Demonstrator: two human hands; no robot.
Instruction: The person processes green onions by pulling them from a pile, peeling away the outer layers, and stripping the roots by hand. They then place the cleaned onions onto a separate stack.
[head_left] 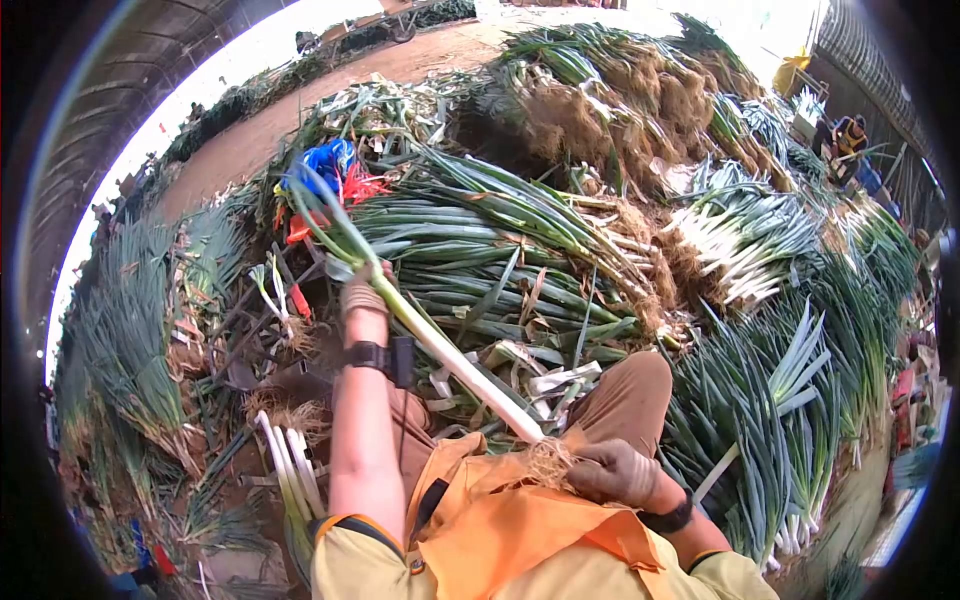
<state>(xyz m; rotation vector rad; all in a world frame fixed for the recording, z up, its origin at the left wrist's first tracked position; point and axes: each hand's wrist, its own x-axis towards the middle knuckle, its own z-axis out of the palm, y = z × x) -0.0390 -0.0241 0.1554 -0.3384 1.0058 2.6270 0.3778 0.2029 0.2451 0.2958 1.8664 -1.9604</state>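
Observation:
A long leek [455, 362] with a white shaft, green leaves and a tuft of pale roots [548, 463] lies slantwise across my lap. My left hand [366, 292], in a glove, is wrapped round its green part, and the leaves spread beyond my fingers. At the root end, my gloved right hand [615, 473] is closed, its fingers pressed against the roots. An orange apron [520, 535] covers my lap below the leek. Leaf and stem scraps [520, 360] litter the ground between my knees.
In front lies a heap of untrimmed leeks [480, 240] with roots on. To my right are leeks with bare white ends [790, 530]. Blue and red bundles [325, 165] sit ahead. More leeks [130, 320] stand at left. Another person [848, 140] works at far right.

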